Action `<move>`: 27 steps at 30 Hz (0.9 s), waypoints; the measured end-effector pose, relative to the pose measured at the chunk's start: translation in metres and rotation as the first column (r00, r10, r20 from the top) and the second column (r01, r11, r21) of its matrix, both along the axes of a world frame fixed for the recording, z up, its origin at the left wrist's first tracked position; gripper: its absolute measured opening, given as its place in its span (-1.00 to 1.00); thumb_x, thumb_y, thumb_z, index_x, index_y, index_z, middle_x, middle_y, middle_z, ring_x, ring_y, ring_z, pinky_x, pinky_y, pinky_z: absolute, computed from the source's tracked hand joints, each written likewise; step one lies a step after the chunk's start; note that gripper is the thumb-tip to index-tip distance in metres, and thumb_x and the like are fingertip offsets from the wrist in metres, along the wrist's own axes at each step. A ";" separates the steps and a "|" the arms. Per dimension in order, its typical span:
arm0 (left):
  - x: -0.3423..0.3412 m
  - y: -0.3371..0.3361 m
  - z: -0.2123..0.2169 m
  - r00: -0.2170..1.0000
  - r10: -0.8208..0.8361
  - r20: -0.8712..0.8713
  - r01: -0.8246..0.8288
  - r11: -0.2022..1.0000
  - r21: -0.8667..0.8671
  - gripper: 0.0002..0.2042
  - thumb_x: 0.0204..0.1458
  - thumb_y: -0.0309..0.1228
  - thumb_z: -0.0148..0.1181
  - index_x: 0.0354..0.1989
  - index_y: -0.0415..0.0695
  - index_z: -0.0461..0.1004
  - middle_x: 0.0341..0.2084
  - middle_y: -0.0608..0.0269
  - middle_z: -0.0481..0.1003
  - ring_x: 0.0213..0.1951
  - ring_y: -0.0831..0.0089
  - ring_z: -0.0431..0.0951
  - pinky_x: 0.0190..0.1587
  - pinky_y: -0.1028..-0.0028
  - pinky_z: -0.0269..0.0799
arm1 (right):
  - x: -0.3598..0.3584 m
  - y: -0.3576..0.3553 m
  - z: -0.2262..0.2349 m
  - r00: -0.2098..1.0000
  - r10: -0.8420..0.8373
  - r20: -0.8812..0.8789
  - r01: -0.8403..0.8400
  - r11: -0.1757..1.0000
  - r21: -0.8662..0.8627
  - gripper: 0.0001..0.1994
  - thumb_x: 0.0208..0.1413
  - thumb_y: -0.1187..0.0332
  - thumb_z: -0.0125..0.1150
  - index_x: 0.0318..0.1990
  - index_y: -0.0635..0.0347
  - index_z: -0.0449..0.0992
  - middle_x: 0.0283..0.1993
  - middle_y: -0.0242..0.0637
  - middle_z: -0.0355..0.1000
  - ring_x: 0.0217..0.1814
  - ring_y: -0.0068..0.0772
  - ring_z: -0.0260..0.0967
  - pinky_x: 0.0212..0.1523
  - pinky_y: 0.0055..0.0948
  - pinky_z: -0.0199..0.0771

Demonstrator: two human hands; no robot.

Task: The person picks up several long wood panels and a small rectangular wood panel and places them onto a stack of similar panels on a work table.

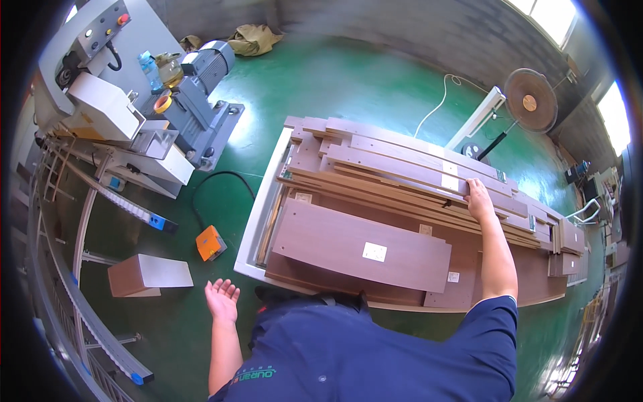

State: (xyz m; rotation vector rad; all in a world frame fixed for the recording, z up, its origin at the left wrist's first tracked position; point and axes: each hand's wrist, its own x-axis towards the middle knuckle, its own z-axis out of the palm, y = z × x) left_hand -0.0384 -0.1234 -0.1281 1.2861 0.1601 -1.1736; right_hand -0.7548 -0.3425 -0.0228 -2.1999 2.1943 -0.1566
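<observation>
My right hand is at the upper row of stacked brown boards, its fingers curled over the edge of a long brown board near a white label. The fingertips are partly hidden. Off to the left, my left hand hangs beside the pallet's near left corner, palm up and fingers apart, holding nothing. Closer to my body, a wide brown panel with a white label lies flat on the lower pile. Between it and the upper row, several narrow boards stand on edge.
The boards lie on a white-edged pallet. An orange foot pedal and a brown box-like piece are on the green floor. At left stands a grey machine with a motor; a roller rail curves below. A fan stands at far right.
</observation>
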 end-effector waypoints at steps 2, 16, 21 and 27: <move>0.000 0.012 -0.007 1.000 0.027 -0.013 -0.027 0.999 0.019 -0.61 0.18 0.01 -0.06 -0.16 -0.10 0.33 -0.32 0.22 0.46 -0.31 0.36 0.45 -0.19 0.29 0.46 | -0.001 -0.005 -0.004 0.999 -0.036 0.007 0.036 0.999 0.041 -0.49 -0.09 0.55 0.26 0.09 0.28 0.31 0.15 -0.04 0.28 0.29 -0.02 0.16 0.33 -0.23 0.15; -0.002 0.023 -0.008 0.992 -0.113 0.047 0.108 0.989 0.098 -0.58 0.20 0.05 -0.10 -0.17 -0.09 0.35 -0.32 0.22 0.45 -0.31 0.36 0.43 -0.20 0.31 0.43 | 0.089 -0.080 -0.046 0.988 -0.155 0.022 0.156 0.979 -0.132 -0.45 0.19 0.04 0.04 0.24 0.17 0.28 0.33 -0.08 0.19 0.37 0.01 0.08 0.38 -0.12 0.00; 0.004 0.045 0.011 0.984 -0.129 0.126 0.116 0.988 0.105 -0.55 0.21 0.09 -0.13 -0.19 -0.11 0.37 -0.35 0.18 0.46 -0.34 0.34 0.46 -0.25 0.31 0.44 | 0.114 -0.093 -0.071 0.986 -0.135 0.096 0.158 0.939 -0.307 -0.45 0.22 0.06 -0.02 0.27 0.16 0.25 0.32 -0.09 0.22 0.38 -0.03 0.09 0.36 -0.12 0.04; 0.019 0.086 0.004 0.988 -0.020 0.150 -0.005 0.987 0.163 -0.54 0.21 0.09 -0.13 -0.19 -0.11 0.36 -0.36 0.20 0.46 -0.34 0.33 0.46 -0.24 0.29 0.43 | 0.102 -0.095 -0.057 0.993 0.079 0.092 -0.051 0.960 -0.274 -0.51 0.20 0.10 0.03 0.21 0.16 0.33 0.26 -0.08 0.28 0.33 0.03 0.14 0.34 -0.12 0.09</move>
